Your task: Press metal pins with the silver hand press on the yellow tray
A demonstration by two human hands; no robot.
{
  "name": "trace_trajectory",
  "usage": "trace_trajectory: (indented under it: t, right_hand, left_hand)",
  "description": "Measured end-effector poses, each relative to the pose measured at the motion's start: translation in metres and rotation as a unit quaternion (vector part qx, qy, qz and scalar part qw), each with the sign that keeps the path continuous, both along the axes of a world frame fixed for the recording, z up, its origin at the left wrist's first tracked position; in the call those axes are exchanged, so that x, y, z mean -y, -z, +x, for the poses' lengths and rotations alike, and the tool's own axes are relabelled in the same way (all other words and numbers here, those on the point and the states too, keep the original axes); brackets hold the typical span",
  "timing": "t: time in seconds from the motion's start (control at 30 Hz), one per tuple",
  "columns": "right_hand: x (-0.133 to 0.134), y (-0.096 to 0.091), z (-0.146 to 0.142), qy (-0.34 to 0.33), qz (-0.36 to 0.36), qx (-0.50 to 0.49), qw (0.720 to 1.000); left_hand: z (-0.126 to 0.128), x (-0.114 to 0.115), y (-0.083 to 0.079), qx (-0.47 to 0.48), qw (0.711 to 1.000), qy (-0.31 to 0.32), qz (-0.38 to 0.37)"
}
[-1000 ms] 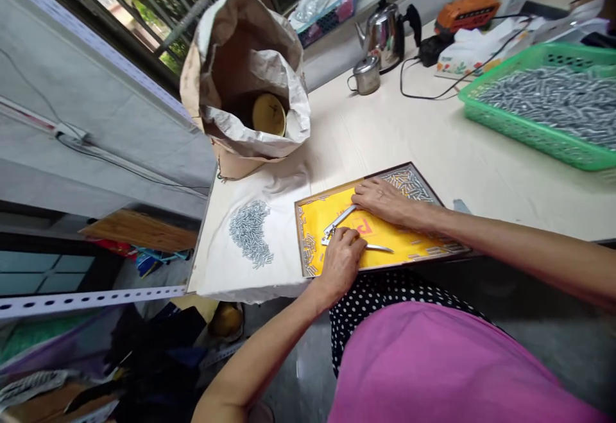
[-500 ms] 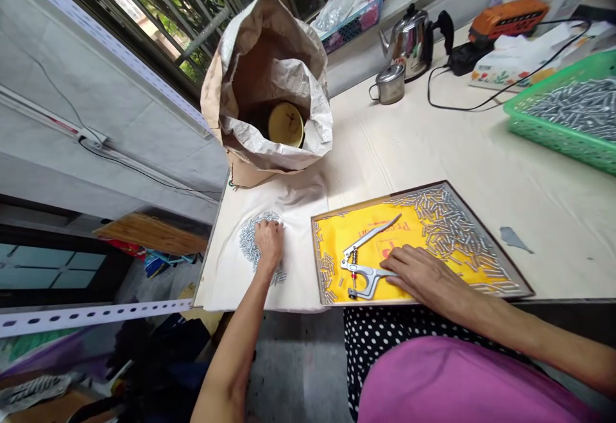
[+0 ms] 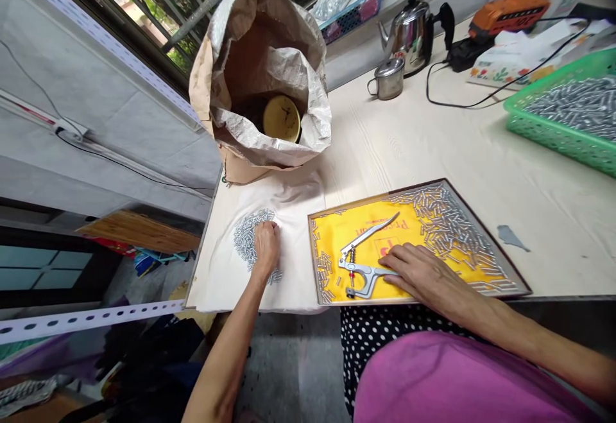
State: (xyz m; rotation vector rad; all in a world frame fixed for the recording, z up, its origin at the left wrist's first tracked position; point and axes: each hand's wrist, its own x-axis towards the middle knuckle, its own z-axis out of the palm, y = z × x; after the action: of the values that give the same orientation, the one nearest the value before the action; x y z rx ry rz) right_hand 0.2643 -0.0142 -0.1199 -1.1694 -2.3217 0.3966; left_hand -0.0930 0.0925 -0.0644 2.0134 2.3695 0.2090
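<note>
My left hand [image 3: 265, 246] rests knuckles-up on a pile of small metal pins [image 3: 246, 235] spread on a white cloth [image 3: 283, 275]; its fingers are curled down into the pile and what they hold is hidden. My right hand [image 3: 418, 271] lies on the yellow-lined tray [image 3: 332, 298], its fingers on the lower handle of metal pliers [image 3: 362, 262] whose handles stand apart. More pins [image 3: 445, 224] cover the tray's right side.
A crumpled paper sack [image 3: 262, 76] with a yellow cup inside stands behind the cloth. A green basket [image 3: 553, 131] of pins sits at the far right. A kettle [image 3: 411, 28], a small lidded mug [image 3: 387, 77] and a black cable lie further back.
One second ago both hands were on the pliers in the tray. My left hand then went to the pin pile and stays there; my right hand shifted to the pliers' handle.
</note>
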Motion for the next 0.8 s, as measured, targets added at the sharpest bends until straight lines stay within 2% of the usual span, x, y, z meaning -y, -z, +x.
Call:
trace_trajectory:
  t: [0.07,0.1,0.2,0.27,0.3,0.37,0.43,0.5,0.67,0.73,0.8]
  right_hand:
    - [-0.004,-0.012,-0.004,-0.003,-0.013,-0.031,0.999]
    - [-0.008,-0.021,-0.009,-0.008,-0.025,-0.055,0.998]
    - [-0.030,-0.047,-0.040,-0.044,-0.058,-0.140,0.987]
    - [-0.049,-0.058,-0.071,-0.069,-0.072,-0.172,0.980]
    - [-0.057,-0.061,-0.088,-0.078,-0.074,-0.185,0.977]
    - [-0.070,-0.059,-0.118,-0.098,-0.084,-0.204,0.970]
    - [-0.075,-0.054,-0.140,-0.106,-0.087,-0.226,0.965]
    - [-0.075,-0.048,-0.153,-0.110,-0.090,-0.252,0.957]
    - [-0.072,-0.050,-0.165,-0.117,-0.127,-0.293,0.940]
    - [-0.073,-0.052,-0.170,-0.114,-0.204,-0.308,0.922]
    - [-0.077,-0.053,-0.176,-0.110,-0.319,-0.335,0.879]
  left_hand:
    - [0.010,0.014,-0.005,0.176,0.984,-0.018,0.007]
    - [0.016,0.020,-0.008,0.290,0.956,-0.039,0.005]
    - [0.034,0.037,-0.021,0.565,0.818,-0.099,-0.045]
    - [0.043,0.046,-0.030,0.658,0.738,-0.115,-0.092]
    - [0.046,0.050,-0.034,0.685,0.710,-0.122,-0.112]
    - [0.049,0.057,-0.040,0.716,0.671,-0.138,-0.134]
    - [0.049,0.064,-0.042,0.734,0.649,-0.154,-0.132]
    - [0.046,0.070,-0.041,0.742,0.640,-0.166,-0.116]
    - [0.040,0.082,-0.034,0.746,0.644,-0.154,-0.069]
    - [0.038,0.085,-0.031,0.735,0.663,-0.139,-0.044]
    - [0.035,0.087,-0.027,0.708,0.693,-0.134,-0.017]
